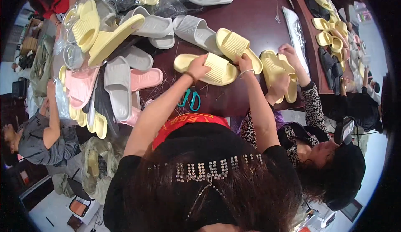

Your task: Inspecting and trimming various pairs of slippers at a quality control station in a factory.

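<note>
Two pale yellow ribbed slippers lie on the dark brown table [250, 11]. My left hand [198, 67] grips the nearer yellow slipper [215, 70] over its strap. My right hand [243, 62], a thin bracelet on its wrist, pinches the edge where that slipper meets the second yellow slipper [234, 45], which lies tilted just behind it. Teal-handled scissors [190, 99] rest on the table below my left hand.
A person on my right holds a pair of yellow slippers [276, 70] with both hands. Grey slippers [195, 31] lie behind. On the left is a pile of pink, grey and yellow slippers [112, 81]. Another person in grey [46, 136] sits far left. More slippers [330, 36] cover the far right.
</note>
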